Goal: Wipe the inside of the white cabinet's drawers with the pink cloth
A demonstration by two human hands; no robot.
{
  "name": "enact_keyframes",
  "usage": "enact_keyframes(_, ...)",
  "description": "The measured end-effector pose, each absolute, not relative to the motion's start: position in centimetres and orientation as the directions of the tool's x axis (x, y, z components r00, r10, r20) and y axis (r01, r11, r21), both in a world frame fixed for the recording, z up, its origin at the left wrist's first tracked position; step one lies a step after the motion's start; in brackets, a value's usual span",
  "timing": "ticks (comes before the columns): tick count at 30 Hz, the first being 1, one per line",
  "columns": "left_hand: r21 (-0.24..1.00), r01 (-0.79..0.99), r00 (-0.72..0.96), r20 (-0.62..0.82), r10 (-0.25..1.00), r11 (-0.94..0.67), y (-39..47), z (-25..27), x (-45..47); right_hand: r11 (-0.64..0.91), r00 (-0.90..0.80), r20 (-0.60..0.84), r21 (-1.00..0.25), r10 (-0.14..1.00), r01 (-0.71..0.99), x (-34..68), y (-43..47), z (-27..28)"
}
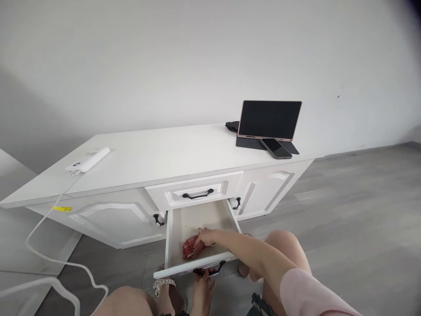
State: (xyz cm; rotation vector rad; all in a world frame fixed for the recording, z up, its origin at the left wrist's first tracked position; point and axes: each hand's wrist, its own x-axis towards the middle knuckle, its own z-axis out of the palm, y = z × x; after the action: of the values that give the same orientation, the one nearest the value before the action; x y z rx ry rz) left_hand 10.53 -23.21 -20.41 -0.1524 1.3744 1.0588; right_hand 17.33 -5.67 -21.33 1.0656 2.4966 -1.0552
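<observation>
While the lower drawer [184, 224] is standing pulled out, the left hand [204, 287] is curling around its handle [209, 271] and the right hand [205, 237] is closing fingers on the red packet [190, 248] lying inside, not yet lifted.

One head camera looks down, close, onto the open drawer [200, 239].

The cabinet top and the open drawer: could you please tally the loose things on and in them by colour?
White: 1, the power bank on the cabinet top.
Dark: 3, the tablet, the phone and a small dark item.
Red: 1, the red bundle in the open drawer, under the right hand.
Total: 5
</observation>
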Motion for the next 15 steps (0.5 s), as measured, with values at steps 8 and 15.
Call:
enact_keyframes(8,0.493,-0.634,-0.162,-0.838,0.522,0.596,-23.2,-20.8,10.4,0.587,-0.794,-0.431,-0.535,0.429,0.608,22.0,-5.1,-21.3)
enact_keyframes(15,0.510,-0.560,-0.190,-0.846,0.498,0.653,-22.8,-21.7,10.4,0.486,-0.676,-0.311,-0.506,0.668,0.713,25.5,-0.5,-21.3)
